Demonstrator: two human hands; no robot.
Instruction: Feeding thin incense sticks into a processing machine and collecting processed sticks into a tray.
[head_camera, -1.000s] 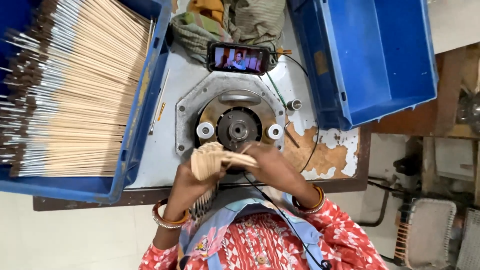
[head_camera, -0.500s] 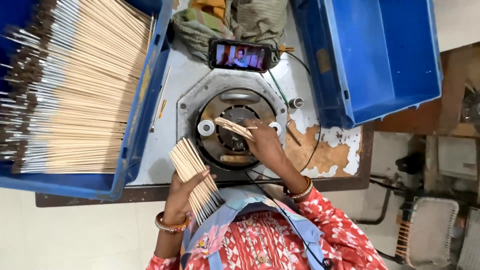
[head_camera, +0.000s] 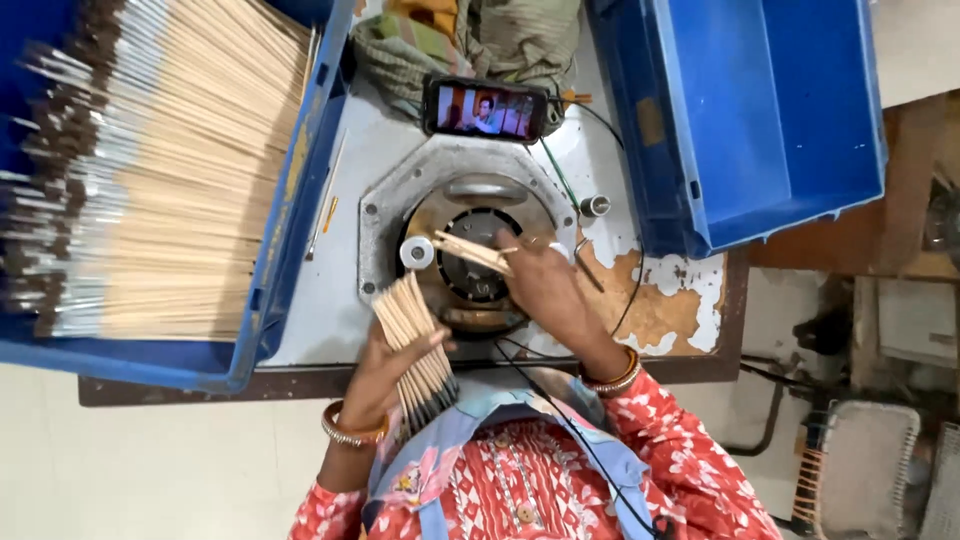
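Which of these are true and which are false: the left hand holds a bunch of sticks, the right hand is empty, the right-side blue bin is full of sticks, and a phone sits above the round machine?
1. The left hand holds a bunch of sticks. True.
2. The right hand is empty. False: it holds a few sticks over the machine.
3. The right bin is full of sticks. False: it looks empty; the left bin holds the sticks.
4. A phone sits above the round machine. True.
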